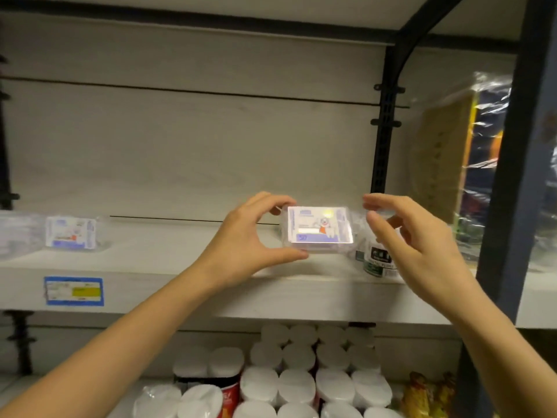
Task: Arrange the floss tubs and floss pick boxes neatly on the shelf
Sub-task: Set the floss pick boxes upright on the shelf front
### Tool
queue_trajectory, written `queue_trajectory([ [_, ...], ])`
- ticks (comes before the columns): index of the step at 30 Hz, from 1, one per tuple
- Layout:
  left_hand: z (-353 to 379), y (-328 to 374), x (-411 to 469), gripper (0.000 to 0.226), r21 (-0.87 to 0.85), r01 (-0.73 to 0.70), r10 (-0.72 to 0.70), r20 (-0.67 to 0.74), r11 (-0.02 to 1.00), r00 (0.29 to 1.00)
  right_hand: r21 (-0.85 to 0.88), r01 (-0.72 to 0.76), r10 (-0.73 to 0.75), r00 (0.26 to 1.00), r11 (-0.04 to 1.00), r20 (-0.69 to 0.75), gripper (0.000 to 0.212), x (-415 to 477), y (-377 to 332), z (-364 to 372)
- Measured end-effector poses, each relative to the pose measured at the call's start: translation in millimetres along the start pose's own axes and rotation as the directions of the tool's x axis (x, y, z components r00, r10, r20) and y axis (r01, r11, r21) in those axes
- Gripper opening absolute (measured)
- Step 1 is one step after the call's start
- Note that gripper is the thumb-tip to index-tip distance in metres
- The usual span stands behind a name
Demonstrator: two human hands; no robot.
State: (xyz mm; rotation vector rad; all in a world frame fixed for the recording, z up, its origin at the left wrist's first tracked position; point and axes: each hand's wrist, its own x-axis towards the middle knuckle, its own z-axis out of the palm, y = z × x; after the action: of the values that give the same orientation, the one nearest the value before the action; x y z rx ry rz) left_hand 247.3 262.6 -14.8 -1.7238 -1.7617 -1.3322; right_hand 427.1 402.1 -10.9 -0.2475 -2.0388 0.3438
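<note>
My left hand [245,236] pinches a clear floss pick box [319,229] with a white and blue label, thumb under its near left corner and fingers over its far left corner. The box sits just above the pale wooden shelf [168,267]. My right hand [413,236] hovers at the box's right side with fingers loosely curved, not clearly touching it. Behind that hand stands a clear floss tub [376,263] with a dark green label, partly hidden. Another floss pick box [72,232] lies on the shelf at the left, beside more clear packs [18,233] at the edge.
A blue and yellow price tag [73,291] sits on the shelf's front edge. A dark upright post [512,182] bounds the right side, with plastic-wrapped goods [458,152] behind it. Below, several white-lidded canisters [298,384] fill the lower shelf.
</note>
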Motion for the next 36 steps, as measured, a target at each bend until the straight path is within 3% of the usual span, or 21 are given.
queue_trajectory([
  [4,-14,10,-13,0.062,0.090,-0.180,0.188,-0.100,0.980,0.977,0.263,-0.125,0.073,0.977,0.957,0.201,0.035,-2,-15,11],
  [8,-24,12,-18,0.064,0.094,-0.197,0.205,-0.078,0.976,0.976,0.427,-0.228,0.096,0.946,0.875,0.309,0.034,0,-21,19],
  [10,-30,12,-21,0.065,0.026,-0.135,0.135,-0.026,0.991,0.990,0.487,-0.249,0.095,0.943,0.837,0.319,0.032,-1,-23,21],
  [14,-45,11,-20,0.039,-0.235,0.108,-0.105,0.026,0.966,0.994,0.526,-0.233,0.076,0.950,0.818,0.303,0.038,-1,-28,28],
  [17,-56,10,-20,0.026,-0.322,0.191,-0.171,0.089,0.927,0.981,0.532,-0.209,0.061,0.957,0.821,0.282,0.039,-1,-32,35],
  [20,-70,10,-25,0.032,-0.349,0.239,-0.229,0.072,0.906,0.971,0.550,-0.154,0.032,0.974,0.821,0.224,0.037,4,-42,44],
  [28,-151,-1,-42,0.036,-0.190,0.262,-0.275,-0.049,0.946,0.960,0.506,0.046,-0.157,0.971,0.861,0.178,0.035,32,-104,94],
  [36,-250,-46,-70,0.026,0.053,0.294,-0.294,-0.012,0.954,0.956,0.463,0.083,-0.172,0.973,0.883,0.154,0.030,39,-179,179],
])
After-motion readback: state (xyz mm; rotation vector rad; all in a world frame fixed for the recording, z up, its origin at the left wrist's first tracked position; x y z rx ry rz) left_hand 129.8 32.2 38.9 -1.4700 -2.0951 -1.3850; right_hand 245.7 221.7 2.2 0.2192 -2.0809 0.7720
